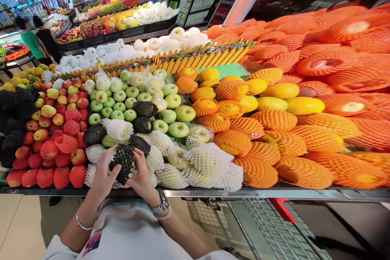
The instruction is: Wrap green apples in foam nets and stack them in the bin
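Both my hands are wrapped round a fruit in a black foam net [122, 164], just over the front edge of the display. My left hand [104, 174] grips it from the left, with the thumb across its front. From the right, my right hand [142, 174] curls its fingers and thumb against it. Net and fingers hide what kind of fruit it is. Just behind it lie a white-netted fruit [120, 130] and another black-netted fruit [140, 144]. Green apples [119, 96] are heaped farther back.
Red apples [48, 111], some in red nets, fill the left side. White-netted fruit [210, 160] lies to the right, beside orange-netted fruit [289, 142] and yellow melons [305, 106]. A metal rail [198, 193] edges the display, with a shopping cart [274, 227] below. Two people [33, 44] stand far left.
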The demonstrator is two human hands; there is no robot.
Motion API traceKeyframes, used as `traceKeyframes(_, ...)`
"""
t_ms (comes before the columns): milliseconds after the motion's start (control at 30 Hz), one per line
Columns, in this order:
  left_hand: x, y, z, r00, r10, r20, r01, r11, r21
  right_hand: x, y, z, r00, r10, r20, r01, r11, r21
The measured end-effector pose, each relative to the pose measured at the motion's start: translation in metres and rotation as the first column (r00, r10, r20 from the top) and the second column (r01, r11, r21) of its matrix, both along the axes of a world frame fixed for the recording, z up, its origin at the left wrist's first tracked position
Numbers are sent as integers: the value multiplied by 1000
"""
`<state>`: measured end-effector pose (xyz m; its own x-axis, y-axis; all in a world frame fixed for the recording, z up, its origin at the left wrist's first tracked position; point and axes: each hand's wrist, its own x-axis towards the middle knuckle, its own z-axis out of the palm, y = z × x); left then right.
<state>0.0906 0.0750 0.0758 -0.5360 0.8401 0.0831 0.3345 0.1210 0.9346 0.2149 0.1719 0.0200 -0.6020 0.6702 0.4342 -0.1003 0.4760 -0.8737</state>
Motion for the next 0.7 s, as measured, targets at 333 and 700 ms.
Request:
traceKeyframes(333, 0, -11, 5, 924, -180, 338, 190, 982, 3, 11, 1, 9, 972, 218, 92, -227, 969, 101)
traceKeyframes(700, -24, -33, -52, 888, 366, 277, -336, 930, -150, 32, 13, 27, 978, -95, -186, 138, 962, 236)
